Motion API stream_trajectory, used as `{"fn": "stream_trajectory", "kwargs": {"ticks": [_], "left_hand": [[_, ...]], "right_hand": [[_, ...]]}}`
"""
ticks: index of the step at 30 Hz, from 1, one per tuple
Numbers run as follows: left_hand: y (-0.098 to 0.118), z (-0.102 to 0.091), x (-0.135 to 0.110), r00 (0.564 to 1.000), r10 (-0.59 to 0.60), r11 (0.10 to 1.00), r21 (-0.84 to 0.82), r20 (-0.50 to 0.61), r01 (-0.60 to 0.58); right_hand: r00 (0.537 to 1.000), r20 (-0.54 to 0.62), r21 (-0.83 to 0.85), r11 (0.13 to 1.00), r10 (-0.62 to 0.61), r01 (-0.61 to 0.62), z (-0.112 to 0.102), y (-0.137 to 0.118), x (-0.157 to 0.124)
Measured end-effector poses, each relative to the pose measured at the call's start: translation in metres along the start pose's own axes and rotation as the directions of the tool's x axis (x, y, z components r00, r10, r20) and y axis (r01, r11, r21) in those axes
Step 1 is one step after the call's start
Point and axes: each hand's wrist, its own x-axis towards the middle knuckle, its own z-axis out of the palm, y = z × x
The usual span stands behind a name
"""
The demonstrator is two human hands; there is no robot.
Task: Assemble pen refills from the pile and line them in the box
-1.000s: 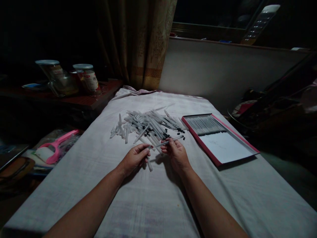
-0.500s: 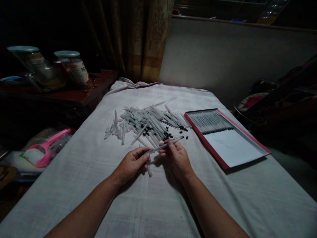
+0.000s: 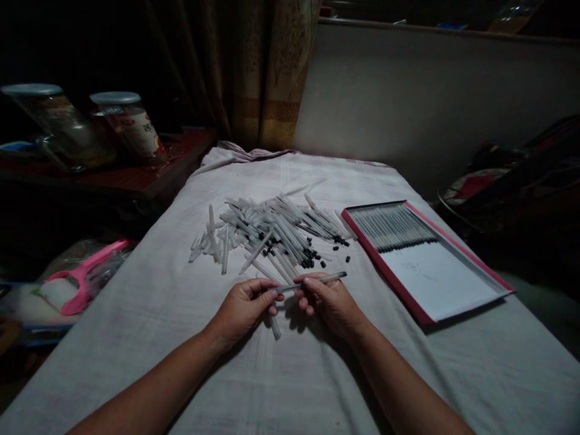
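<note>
A clear pen (image 3: 333, 277) with a dark right end is held crosswise between my two hands. My left hand (image 3: 242, 311) is closed, thumb and fingers pinching its left end. Closed around the middle of the same pen is my right hand (image 3: 330, 303). A translucent tube (image 3: 275, 328), perhaps a pen part, pokes out below my left fingers; whether they touch it I cannot tell. Just beyond both hands spreads a pile of clear pen parts (image 3: 254, 220), with small black plugs (image 3: 309, 262) along its right side.
A red-edged box (image 3: 389, 284) lies to the right, with a row of pens (image 3: 392, 226) over white paper in its far half. A white cloth (image 3: 181, 362) covers the table. Jars (image 3: 131, 127) stand on a dark side table; a pink-handled item (image 3: 86, 278) is at left.
Both hands, still on the pen, appear slightly lower in view, and the pen lies flatter. The box sits a little farther right in the picture as the view shifts.
</note>
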Motion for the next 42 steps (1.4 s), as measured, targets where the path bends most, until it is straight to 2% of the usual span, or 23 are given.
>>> {"fn": "stream_trajectory", "kwargs": {"ticks": [9, 13, 16, 18, 20, 22, 23, 24, 25, 26, 28, 31, 35, 42], "left_hand": [[-0.003, -0.001, 0.0, 0.997, -0.014, 0.997, 0.071, -0.074, 0.02], [-0.001, 0.004, 0.001, 0.998, -0.011, 0.997, 0.08, -0.068, 0.016], [0.0, 0.005, 0.006, 0.999, 0.001, 0.997, 0.076, -0.037, 0.001], [0.001, 0.002, 0.01, 1.0, 0.009, 0.999, 0.052, -0.019, -0.008], [0.002, -0.004, 0.013, 1.0, 0.019, 1.0, 0.008, -0.008, -0.019], [0.005, -0.011, 0.016, 1.0, 0.018, 0.998, -0.066, 0.017, -0.016], [0.007, -0.014, 0.016, 0.999, 0.006, 0.994, -0.112, 0.038, -0.002], [0.009, -0.017, 0.016, 0.998, -0.012, 0.987, -0.16, 0.065, 0.022], [0.012, -0.02, 0.016, 0.996, -0.037, 0.977, -0.208, 0.084, 0.054], [0.015, -0.021, 0.016, 0.993, -0.064, 0.964, -0.252, 0.096, 0.086], [0.021, -0.023, 0.015, 0.988, -0.115, 0.938, -0.316, 0.107, 0.143], [0.024, -0.023, 0.014, 0.982, -0.148, 0.918, -0.354, 0.113, 0.179], [0.02, -0.025, 0.015, 0.981, -0.147, 0.918, -0.351, 0.128, 0.183], [0.018, -0.028, 0.018, 0.979, -0.147, 0.915, -0.356, 0.143, 0.189]], "right_hand": [[1.0, 0.001, 0.019, 1.0, 0.002, -0.002, 0.003, 0.005, 0.002], [1.0, 0.012, 0.0, 1.0, -0.009, 0.009, 0.009, 0.005, 0.003], [0.996, 0.032, -0.089, 0.992, -0.087, 0.09, 0.008, -0.011, 0.006], [0.978, -0.004, -0.204, 0.958, -0.208, 0.203, -0.003, -0.035, 0.009], [0.93, -0.077, -0.374, 0.875, -0.358, 0.306, -0.028, -0.067, 0.015], [0.859, -0.179, -0.585, 0.754, -0.479, 0.299, -0.061, -0.1, 0.024], [0.818, -0.233, -0.703, 0.672, -0.526, 0.232, -0.078, -0.114, 0.03], [0.785, -0.272, -0.826, 0.553, -0.557, 0.106, -0.095, -0.125, 0.035], [0.772, -0.275, -0.928, 0.368, -0.573, -0.058, -0.11, -0.133, 0.041], [0.788, -0.248, -0.969, 0.151, -0.563, -0.197, -0.122, -0.138, 0.047], [0.817, -0.229, -0.965, 0.014, -0.529, -0.262, -0.138, -0.139, 0.058], [0.859, -0.196, -0.959, -0.089, -0.474, -0.268, -0.144, -0.13, 0.069], [0.884, -0.186, -0.934, -0.201, -0.429, -0.294, -0.141, -0.125, 0.077], [0.896, -0.172, -0.907, -0.29, -0.409, -0.306, -0.138, -0.129, 0.079]]}}
